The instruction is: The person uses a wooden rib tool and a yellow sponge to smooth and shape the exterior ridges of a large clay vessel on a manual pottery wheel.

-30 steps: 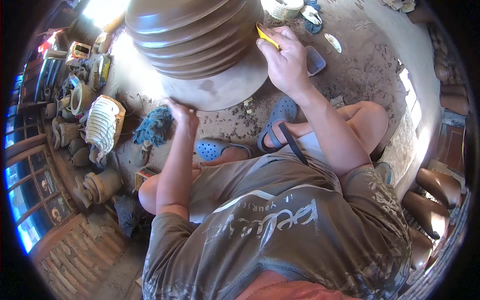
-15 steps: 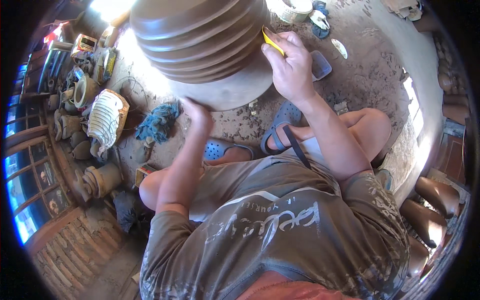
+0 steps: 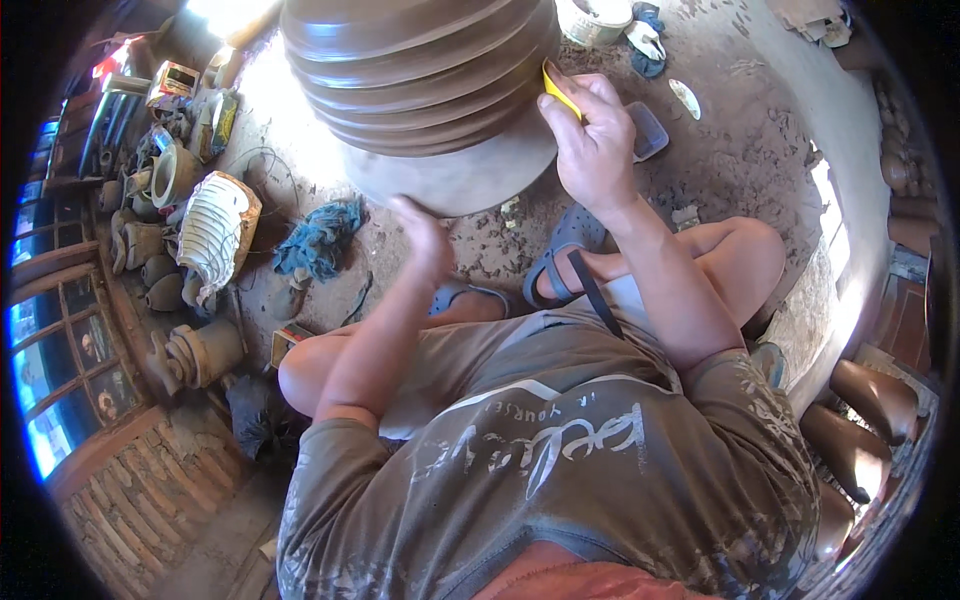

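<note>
A large brown clay pot (image 3: pixel 420 80) with broad ridges round its wall stands on a grey round wheel head (image 3: pixel 455 185), its top cut off by the upper edge of the view. My right hand (image 3: pixel 595 140) pinches a thin yellow scraper (image 3: pixel 563 90), whose edge lies against or very near the pot's right side. At the near rim of the wheel head is my left hand (image 3: pixel 426 240), empty, with its fingers stretched out towards the disc. Whether the fingertips touch the rim I cannot tell.
To the left lie a crumpled blue-green cloth (image 3: pixel 320 238), a ridged white piece (image 3: pixel 217 230) and several small pots. A clear plastic tub (image 3: pixel 648 132) sits beyond my right hand, and a pale bucket (image 3: pixel 593 20) farther back. Brown clay pieces (image 3: pixel 872 398) line the right edge.
My left hand has shifted right along the wheel's near rim. My right hand with the scraper sits slightly right and lower in view, and the pot also appears farther right.
</note>
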Demonstrator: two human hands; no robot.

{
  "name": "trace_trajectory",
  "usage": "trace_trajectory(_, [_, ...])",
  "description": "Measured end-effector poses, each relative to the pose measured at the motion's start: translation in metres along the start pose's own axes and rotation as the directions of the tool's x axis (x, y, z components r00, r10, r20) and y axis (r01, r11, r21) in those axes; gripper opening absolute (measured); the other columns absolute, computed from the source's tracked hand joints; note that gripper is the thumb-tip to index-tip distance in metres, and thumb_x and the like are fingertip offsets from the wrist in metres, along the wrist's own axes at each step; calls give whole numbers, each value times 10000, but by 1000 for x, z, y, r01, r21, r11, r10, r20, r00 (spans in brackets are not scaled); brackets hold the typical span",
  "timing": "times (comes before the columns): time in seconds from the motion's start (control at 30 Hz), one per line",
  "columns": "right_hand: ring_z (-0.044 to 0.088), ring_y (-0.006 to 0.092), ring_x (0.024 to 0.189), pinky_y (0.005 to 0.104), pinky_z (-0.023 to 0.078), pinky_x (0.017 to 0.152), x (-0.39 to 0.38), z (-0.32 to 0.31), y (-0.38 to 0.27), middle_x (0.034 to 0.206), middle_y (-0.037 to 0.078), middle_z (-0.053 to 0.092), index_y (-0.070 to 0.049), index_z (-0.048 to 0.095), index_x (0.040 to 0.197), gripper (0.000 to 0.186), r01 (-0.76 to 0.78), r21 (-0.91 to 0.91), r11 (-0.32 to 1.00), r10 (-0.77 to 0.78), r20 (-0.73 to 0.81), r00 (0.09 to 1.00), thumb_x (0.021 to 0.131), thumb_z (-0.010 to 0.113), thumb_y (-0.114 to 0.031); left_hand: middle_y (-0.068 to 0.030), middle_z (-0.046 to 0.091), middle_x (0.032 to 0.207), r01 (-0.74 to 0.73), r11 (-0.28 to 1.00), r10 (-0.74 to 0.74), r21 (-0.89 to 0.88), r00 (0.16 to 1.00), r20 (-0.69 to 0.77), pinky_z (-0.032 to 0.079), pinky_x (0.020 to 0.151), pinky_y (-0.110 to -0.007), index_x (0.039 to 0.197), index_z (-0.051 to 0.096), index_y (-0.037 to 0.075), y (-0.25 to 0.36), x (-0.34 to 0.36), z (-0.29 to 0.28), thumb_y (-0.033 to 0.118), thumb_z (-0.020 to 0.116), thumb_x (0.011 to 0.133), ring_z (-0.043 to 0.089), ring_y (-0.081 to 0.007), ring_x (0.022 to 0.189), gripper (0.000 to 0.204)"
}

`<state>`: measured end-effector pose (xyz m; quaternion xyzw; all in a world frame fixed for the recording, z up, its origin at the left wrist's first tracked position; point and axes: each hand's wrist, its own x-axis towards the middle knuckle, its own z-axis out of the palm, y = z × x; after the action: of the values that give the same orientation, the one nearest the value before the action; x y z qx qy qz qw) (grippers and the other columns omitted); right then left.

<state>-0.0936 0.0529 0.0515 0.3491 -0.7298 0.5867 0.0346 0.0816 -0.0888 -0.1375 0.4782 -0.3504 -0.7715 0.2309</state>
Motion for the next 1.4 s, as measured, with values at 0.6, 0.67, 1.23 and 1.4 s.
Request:
trace_trajectory(0.6, [675,268,830,330,529,753,11,8,5,974,153,666,-26,734,1213,295,93,-37,995,-93,-4,996,929,693,-96,-197,341,1631,391,866,-470,312,849,242,334,1162,-576,1630,219,72,-24,-77,23,805,220,986,391,-385,1458,975])
trace_trajectory(0.67, [676,267,833,329,529,757,11,6,4,975,155,667,-21,730,1218,299,108,-49,993,-109,-8,994,931,693,-97,-195,323,1645,379,886,-444,268,859,255,324,1172,-596,1634,208,80,-20,-69,18,790,223,995,379,-398,1467,955])
trace_trajectory(1.23, [654,207,794,309,515,715,-7,1,-3,955,126,661,-24,728,1229,298,63,-27,998,-63,-1,998,936,703,-71,-170,378,1614,23,999,-22,27,999,-34,313,1170,-589,1637,218,97,39,-13,4,754,266,1016,427,-350,1441,906])
trace_trajectory(1.4, [653,211,776,310,514,706,-2,6,-1,941,125,663,-50,733,1236,307,69,-15,997,-70,-21,997,931,707,-73,-154,391,1604,-95,995,95,6,990,-106,377,1114,-594,1598,293,95,33,4,5,737,236,1031,434,-346,1435,857])
